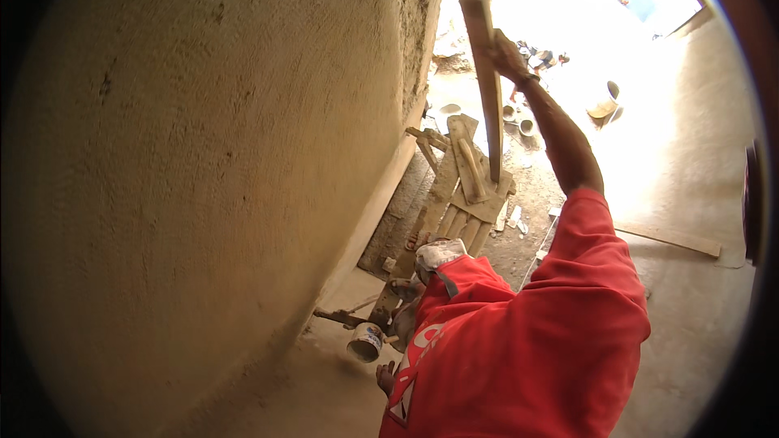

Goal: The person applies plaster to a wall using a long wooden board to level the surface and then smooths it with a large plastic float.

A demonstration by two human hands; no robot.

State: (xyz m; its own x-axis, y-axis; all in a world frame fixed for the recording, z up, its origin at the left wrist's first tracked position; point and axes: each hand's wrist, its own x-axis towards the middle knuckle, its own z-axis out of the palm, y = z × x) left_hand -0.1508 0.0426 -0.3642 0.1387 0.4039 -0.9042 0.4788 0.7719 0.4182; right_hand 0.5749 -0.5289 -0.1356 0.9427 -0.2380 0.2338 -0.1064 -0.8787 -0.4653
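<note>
The right hand [509,59], nearer of the 2, clasps the bar [490,101] high on its right edge, its long axis dropping steeply beside the float [469,164], right of the wall [243,130]; the left hand's [385,376] grip I cannot tell.

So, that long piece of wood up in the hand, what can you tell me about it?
The long board looks like plain brownish wood, straight and narrow, with a flat face and a side edge showing. It stands nearly upright in the picture, slightly tilted, its top end looking wider than its bottom. The right hand grips it above its middle. Its lower end overlaps a flat wooden piece in view; whether they touch, I can't tell.
</note>
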